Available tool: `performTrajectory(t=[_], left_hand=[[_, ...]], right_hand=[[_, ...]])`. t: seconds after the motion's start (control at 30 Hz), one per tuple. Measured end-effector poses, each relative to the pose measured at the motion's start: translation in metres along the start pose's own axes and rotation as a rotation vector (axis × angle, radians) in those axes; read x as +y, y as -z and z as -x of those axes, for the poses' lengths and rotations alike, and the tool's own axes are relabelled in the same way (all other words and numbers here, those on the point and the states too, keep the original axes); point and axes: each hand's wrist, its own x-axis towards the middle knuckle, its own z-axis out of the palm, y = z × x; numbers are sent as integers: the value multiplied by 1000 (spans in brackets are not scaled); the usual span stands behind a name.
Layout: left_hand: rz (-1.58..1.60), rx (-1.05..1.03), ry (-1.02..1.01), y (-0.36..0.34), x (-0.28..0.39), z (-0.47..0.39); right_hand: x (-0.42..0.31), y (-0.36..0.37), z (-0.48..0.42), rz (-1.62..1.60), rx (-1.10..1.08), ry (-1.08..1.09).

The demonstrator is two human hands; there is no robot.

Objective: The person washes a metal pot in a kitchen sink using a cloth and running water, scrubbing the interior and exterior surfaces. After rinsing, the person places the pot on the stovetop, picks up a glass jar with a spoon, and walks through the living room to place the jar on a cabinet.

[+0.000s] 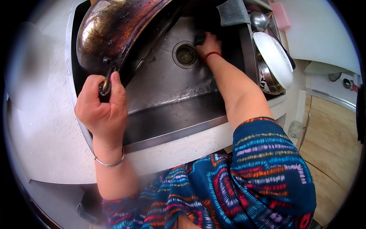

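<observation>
My left hand is closed around the dark handle of a large metal wok. The wok is tilted on its side over the sink's left part, its scorched, browned outside towards me. Deep in the stainless steel sink, my right hand reaches just right of the round drain. Its fingers are on a small black thing, too blurred and shadowed to name. The sink's floor is wet around the drain.
A grey mesh cloth hangs over the sink's divider. Right of it are a metal ladle, a white bowl and a shiny metal vessel. A pink sponge lies behind. The white counter runs along the left.
</observation>
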Motion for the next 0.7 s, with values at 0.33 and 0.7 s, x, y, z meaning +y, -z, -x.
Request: performTrajectory(t=[0.33, 0.7], left_hand=[[-20, 39, -88, 2, -1, -2], [-9, 65, -149, 8, 1, -1]], right_hand=[[120, -34, -25, -420, 490, -824], [78, -28, -114, 48, -56, -268]])
